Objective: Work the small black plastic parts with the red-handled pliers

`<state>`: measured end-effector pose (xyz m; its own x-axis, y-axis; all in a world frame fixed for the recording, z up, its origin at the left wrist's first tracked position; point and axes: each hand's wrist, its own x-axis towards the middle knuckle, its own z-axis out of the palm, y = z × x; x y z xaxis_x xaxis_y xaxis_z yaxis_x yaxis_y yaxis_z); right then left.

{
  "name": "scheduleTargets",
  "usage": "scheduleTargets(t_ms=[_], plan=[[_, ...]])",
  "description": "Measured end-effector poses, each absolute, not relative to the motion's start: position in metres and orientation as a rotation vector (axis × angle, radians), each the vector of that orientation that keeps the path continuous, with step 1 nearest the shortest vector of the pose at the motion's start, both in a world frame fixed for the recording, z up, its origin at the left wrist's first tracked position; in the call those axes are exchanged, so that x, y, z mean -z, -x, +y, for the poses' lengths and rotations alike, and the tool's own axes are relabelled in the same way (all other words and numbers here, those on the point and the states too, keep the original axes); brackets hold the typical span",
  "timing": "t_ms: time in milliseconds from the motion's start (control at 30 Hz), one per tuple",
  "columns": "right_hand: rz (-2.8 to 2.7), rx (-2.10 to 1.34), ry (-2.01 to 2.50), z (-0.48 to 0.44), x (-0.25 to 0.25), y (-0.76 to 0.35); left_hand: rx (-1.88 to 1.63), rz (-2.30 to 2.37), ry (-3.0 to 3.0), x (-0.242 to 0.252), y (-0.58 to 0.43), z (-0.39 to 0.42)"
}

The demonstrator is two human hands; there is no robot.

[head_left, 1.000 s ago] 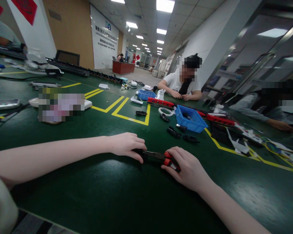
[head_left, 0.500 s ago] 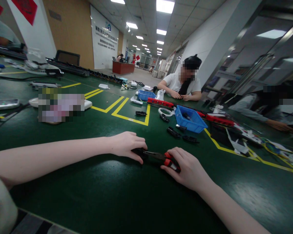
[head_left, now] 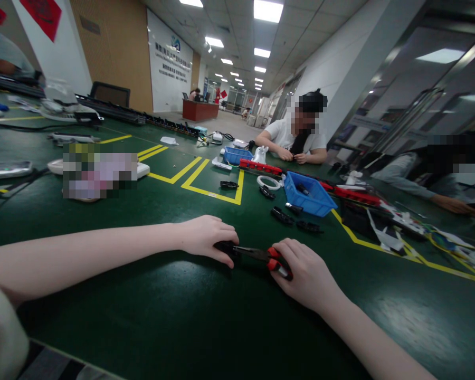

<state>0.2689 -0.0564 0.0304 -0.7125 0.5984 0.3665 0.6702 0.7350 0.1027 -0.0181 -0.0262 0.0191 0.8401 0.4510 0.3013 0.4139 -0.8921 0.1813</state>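
Observation:
My left hand [head_left: 208,237] is closed round a small black part [head_left: 226,247], gripped between thumb and fingers just above the green table [head_left: 174,327]. In my right hand [head_left: 303,272] are the red-and-black handles of a pair of long-nose pliers [head_left: 253,253]. The pliers' jaws point left and reach the black part; whether they pinch it I cannot tell. Several similar black parts lie beyond my right hand, among them one black part [head_left: 281,215] near the blue bin [head_left: 309,195].
Another black part [head_left: 228,184] lies inside a yellow tape outline [head_left: 211,195]. A white ring [head_left: 268,182] and red strips [head_left: 261,167] are near the bin. A phone-like thing [head_left: 98,174] sits at left. A co-worker [head_left: 293,134] sits across the table; another person's sleeve [head_left: 404,171] is at right.
The fingers of my right hand have drawn in slightly on the pliers' handles, the thumb moving right. My left hand and the black part stay almost still.

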Motion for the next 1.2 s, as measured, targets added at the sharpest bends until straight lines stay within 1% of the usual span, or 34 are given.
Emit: scheduleTargets(t_ms=[300, 633, 1033, 1200], plan=[[-2.623, 0.507, 0.983, -0.058, -0.032, -0.268, -0.624, 0.716, -3.051, -0.017, 0.017, -0.030], [-2.586, 0.641, 1.054, -0.051, -0.031, -0.263, -0.549, 0.815, -2.965, -0.019, 0.005, -0.044], [-2.619, 0.423, 1.117, -0.049, -0.029, -0.260, -0.486, 0.793, -2.902, -0.023, -0.006, -0.053], [-2.649, 0.333, 1.150, -0.051, -0.033, -0.259, -0.453, 0.777, -2.766, -0.023, -0.004, -0.048]])
